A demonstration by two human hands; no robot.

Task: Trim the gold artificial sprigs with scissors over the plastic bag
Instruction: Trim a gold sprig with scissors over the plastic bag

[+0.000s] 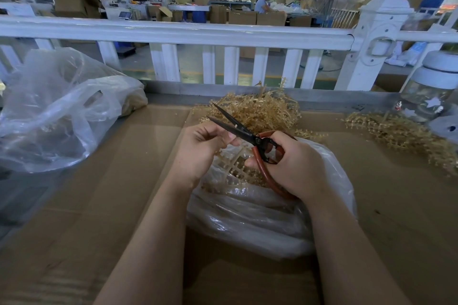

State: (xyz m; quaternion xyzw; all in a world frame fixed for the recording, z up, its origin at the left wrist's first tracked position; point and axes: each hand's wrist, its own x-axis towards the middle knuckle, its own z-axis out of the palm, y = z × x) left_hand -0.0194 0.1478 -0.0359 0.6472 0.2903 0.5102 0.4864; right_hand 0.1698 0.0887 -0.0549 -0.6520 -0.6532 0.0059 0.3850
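Gripping red-handled scissors [250, 136], blades parted and pointing toward 10 o'clock, the right hand [295, 166] curls its fingers through the loops over a clear plastic bag [250, 218]. At 9 o'clock of it, the left hand [203, 148] pinches a gold sprig [235, 163], a pale lattice of thin stems with beaded tips, hanging above the bag's mouth. Loose gold sprigs [262, 111] heap at 12 o'clock on the cardboard-covered table [99, 205], more sprigs [401, 136] at 2 o'clock, another clear bag [57, 111] at 10. No writing is legible.
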